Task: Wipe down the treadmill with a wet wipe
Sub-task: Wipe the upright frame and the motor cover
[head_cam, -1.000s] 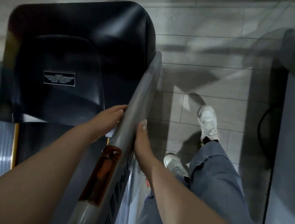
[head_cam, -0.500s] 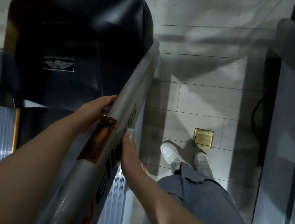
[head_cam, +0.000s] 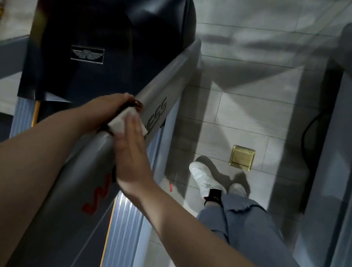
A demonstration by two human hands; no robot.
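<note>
Dim tiled floor [head_cam: 252, 112] behind grey treadmill rail [head_cam: 166, 80]; flat right hand [head_cam: 133, 150] half-hiding white wipe [head_cam: 119, 120], left hand [head_cam: 108, 108] gripping rail.

A white wet wipe [head_cam: 127, 122], unseen earlier, is now being pressed flat on the grey handrail [head_cam: 163, 86] by the right hand [head_cam: 132, 154], which is being laid over the rail's top; the left hand [head_cam: 106, 110] is being kept beside it.
</note>
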